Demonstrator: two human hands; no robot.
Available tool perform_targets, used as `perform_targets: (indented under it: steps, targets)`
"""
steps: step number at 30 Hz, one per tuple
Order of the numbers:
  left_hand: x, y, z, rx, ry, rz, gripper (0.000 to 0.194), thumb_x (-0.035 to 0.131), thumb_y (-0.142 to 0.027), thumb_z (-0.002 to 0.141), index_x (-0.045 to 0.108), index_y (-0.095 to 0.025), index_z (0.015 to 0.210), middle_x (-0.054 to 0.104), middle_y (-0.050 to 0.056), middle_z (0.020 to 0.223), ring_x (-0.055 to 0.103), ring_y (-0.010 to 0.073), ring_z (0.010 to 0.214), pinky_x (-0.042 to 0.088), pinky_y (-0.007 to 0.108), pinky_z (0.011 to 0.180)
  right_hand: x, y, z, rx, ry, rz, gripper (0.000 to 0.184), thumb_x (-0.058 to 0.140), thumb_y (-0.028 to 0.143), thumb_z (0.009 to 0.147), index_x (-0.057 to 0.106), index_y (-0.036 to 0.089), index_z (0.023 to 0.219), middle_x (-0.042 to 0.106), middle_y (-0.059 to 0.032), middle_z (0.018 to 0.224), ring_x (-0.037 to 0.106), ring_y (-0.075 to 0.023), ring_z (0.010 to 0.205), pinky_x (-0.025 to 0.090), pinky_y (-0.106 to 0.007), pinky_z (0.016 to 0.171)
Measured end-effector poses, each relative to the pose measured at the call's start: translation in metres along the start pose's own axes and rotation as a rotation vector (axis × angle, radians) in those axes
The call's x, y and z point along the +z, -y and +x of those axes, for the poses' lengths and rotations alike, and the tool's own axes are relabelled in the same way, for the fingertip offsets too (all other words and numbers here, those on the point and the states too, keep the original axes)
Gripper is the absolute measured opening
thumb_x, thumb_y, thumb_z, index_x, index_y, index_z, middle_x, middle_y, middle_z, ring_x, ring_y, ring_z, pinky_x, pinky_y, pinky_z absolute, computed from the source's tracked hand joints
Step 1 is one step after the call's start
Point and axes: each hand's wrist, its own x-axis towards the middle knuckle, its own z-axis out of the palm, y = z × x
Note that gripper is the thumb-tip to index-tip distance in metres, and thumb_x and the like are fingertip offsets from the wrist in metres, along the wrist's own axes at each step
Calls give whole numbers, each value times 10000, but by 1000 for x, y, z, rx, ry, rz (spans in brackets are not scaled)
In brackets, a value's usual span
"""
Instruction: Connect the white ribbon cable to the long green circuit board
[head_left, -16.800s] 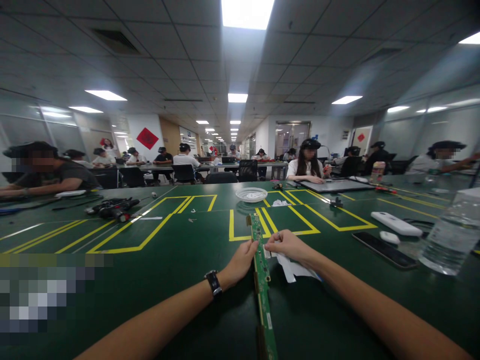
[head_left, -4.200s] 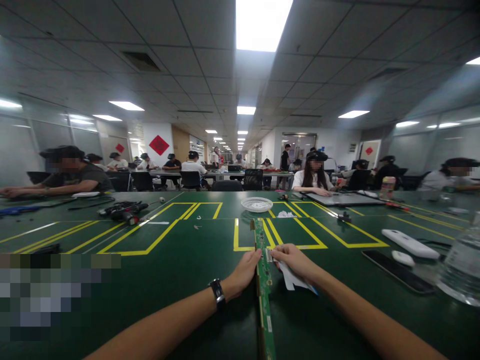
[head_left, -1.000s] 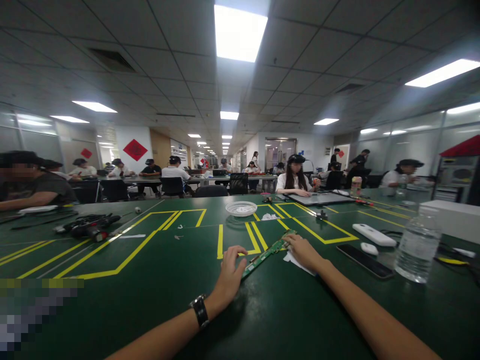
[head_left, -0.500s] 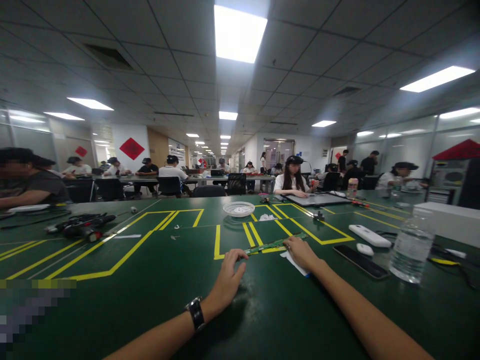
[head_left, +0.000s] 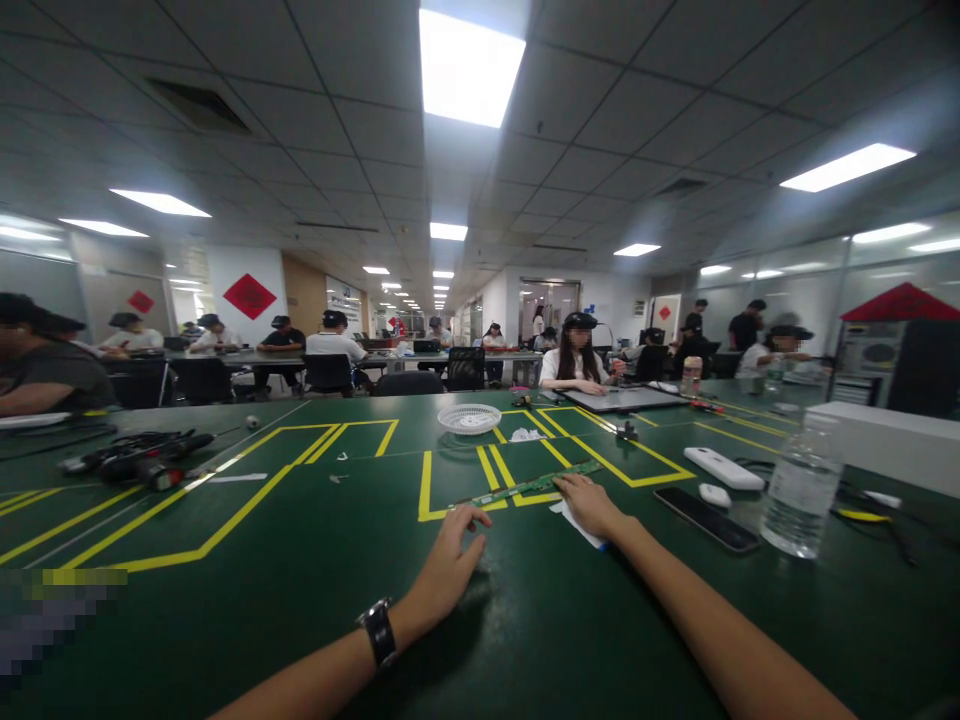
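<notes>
A long, narrow green circuit board strip (head_left: 517,490) lies flat on the dark green table, across the yellow tape lines. My left hand (head_left: 450,560), with a dark watch on the wrist, hovers by the board's left end, thumb and fingers apart. Resting near the board's right part is my right hand (head_left: 592,508), its fingers extended down at the near edge and holding nothing that shows. Partly under the right hand is a white piece of paper (head_left: 576,525) with a bit of blue at its corner.
A white basket (head_left: 469,420) stands beyond the board. On the right are a black phone (head_left: 706,519), a white device (head_left: 724,468), a white case (head_left: 714,495) and a water bottle (head_left: 802,490). Power tools with cables (head_left: 142,460) lie left. A person (head_left: 577,355) sits opposite.
The circuit board strip, earlier slightly raised at my hands, now lies flat on the table. My fingers have loosened from it. The view has shifted slightly to the right.
</notes>
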Motion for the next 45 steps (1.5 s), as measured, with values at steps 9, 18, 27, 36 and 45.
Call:
perform_targets:
  steps: [9, 18, 27, 36, 45]
  targets:
    - [1, 3, 1, -7, 23, -7, 189, 450, -205, 814, 550, -207, 974, 556, 65, 1034, 502, 213, 959, 404, 348, 873, -12, 6, -6, 67, -68, -79, 493, 335, 231, 893, 430, 145, 1369, 487, -155, 1333, 414, -271, 1226, 332, -411, 980]
    - [1, -3, 1, 7, 74, 4, 162, 426, -254, 859, 576, -203, 890, 585, 48, 949, 521, 203, 908, 401, 325, 843, -27, 10, -9, 30, -110, -156, 422, 412, 168, 854, 551, 176, 1253, 531, -140, 1290, 432, -283, 1208, 336, -418, 969]
    - [1, -4, 1, 8, 62, 25, 179, 425, -275, 856, 588, -203, 876, 601, 53, 922, 528, 212, 896, 412, 329, 821, -17, 46, -12, -231, 55, 99, 584, 303, 503, 924, 391, 180, 1403, 405, -149, 1420, 405, -281, 1268, 328, -417, 1015]
    - [2, -7, -1, 40, 34, 25, 183, 405, -255, 872, 580, -202, 877, 606, 55, 918, 534, 207, 868, 406, 305, 756, -31, 71, -22, -351, -11, 18, 501, 287, 496, 941, 503, 246, 1317, 537, -120, 1126, 521, -254, 1009, 391, -394, 875]
    - [1, -7, -1, 31, 35, 15, 186, 409, -260, 861, 583, -200, 883, 609, 55, 927, 537, 207, 873, 406, 305, 759, -26, 102, -28, -402, -37, 47, 557, 408, 486, 902, 367, 219, 1390, 528, -133, 1193, 484, -280, 1102, 358, -410, 931]
